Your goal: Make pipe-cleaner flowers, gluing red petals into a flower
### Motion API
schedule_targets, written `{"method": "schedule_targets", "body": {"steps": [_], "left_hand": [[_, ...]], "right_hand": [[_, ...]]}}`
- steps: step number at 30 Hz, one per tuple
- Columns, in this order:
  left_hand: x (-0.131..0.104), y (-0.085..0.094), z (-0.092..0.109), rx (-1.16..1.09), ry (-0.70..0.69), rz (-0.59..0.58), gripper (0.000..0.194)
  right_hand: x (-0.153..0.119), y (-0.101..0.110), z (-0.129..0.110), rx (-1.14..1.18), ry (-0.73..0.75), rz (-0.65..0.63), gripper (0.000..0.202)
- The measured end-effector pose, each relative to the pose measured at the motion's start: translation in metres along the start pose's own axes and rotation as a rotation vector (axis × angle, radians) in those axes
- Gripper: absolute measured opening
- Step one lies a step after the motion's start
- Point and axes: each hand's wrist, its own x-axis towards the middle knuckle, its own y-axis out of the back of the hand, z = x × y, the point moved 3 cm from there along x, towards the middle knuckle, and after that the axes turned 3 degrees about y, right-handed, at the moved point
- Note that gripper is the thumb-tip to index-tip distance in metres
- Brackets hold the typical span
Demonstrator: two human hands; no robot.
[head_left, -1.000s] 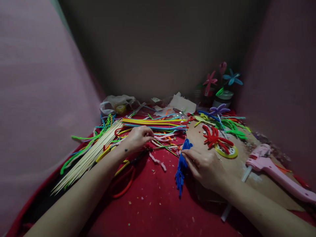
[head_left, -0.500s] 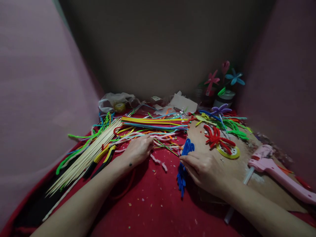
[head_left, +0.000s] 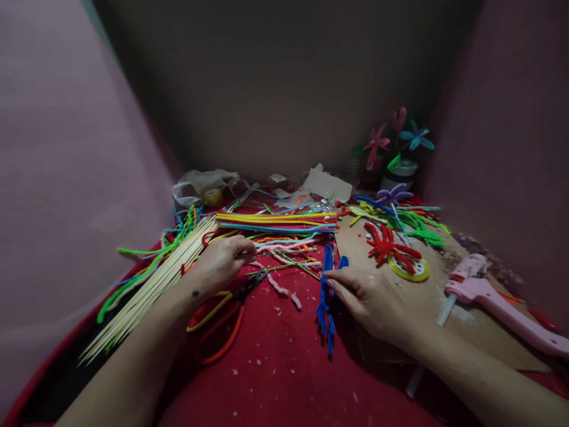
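My right hand pinches some blue pipe-cleaner pieces, which hang down over the red cloth; another blue loop shows just behind its fingers. To the left, my left hand has its fingers curled together above the pink pipe cleaners; whatever it may hold is too small to make out. Scissors with red and yellow handles lie just below that hand. A strip of pink pipe cleaner rests between the hands.
Wooden skewers lie at the left, and bundled pipe cleaners at the back. On the cardboard are a red pipe-cleaner shape, a yellow disc and a pink glue gun. Pipe-cleaner flowers stand behind.
My left hand has moved left, uncovering the scissors and hiding the yellow-and-black handles. The blue pieces at my right hand have spread apart.
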Motion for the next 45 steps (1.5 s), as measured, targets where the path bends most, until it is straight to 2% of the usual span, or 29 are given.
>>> {"method": "schedule_targets", "body": {"steps": [4,7,10,13,18,21,24,27,30,32,35,40,42,45], "left_hand": [[-0.004,-0.001,0.011,-0.117,0.019,-0.07,0.021],[-0.007,-0.007,0.024,-0.213,0.004,-0.162,0.02],[-0.01,-0.015,0.036,-0.25,-0.026,-0.188,0.019],[-0.014,-0.023,0.045,-0.328,-0.003,-0.237,0.017],[-0.021,-0.036,0.053,-0.685,0.127,-0.496,0.02],[-0.019,-0.042,0.048,-0.943,0.232,-0.469,0.023],[-0.017,-0.047,0.041,-1.145,0.26,-0.413,0.02],[-0.016,-0.051,0.041,-1.16,0.255,-0.372,0.02],[-0.018,-0.054,0.048,-1.129,0.262,-0.351,0.032],[-0.02,-0.056,0.054,-1.169,0.266,-0.315,0.035],[-0.02,-0.058,0.058,-1.325,0.24,-0.223,0.027],[-0.018,-0.051,0.055,-1.399,0.135,0.008,0.012],[-0.019,-0.048,0.057,-1.383,0.096,0.005,0.014],[-0.022,-0.047,0.063,-1.305,0.054,-0.087,0.016]], "right_hand": [[0.002,0.0,0.0,0.113,-0.089,0.021,0.024],[0.005,0.0,0.004,0.442,-0.314,0.056,0.023],[0.008,0.0,0.009,0.835,-0.508,0.104,0.024],[0.01,0.0,0.013,1.102,-0.559,0.136,0.022],[0.011,0.0,0.025,1.3,-0.574,0.229,0.018],[0.012,0.002,0.031,1.358,-0.563,0.291,0.012],[0.012,0.003,0.035,1.375,-0.609,0.332,0.007],[0.012,0.004,0.036,1.404,-0.657,0.357,0.003],[0.012,0.003,0.035,1.431,-0.681,0.355,0.001],[0.011,0.001,0.034,1.432,-0.69,0.329,0.001],[0.009,-0.002,0.031,1.398,-0.681,0.231,0.006],[0.005,-0.002,0.012,1.117,-0.588,-0.102,0.012],[0.002,-0.004,0.001,1.036,-0.554,-0.231,0.01],[-0.004,-0.01,-0.013,1.067,-0.529,-0.383,0.01]]}}
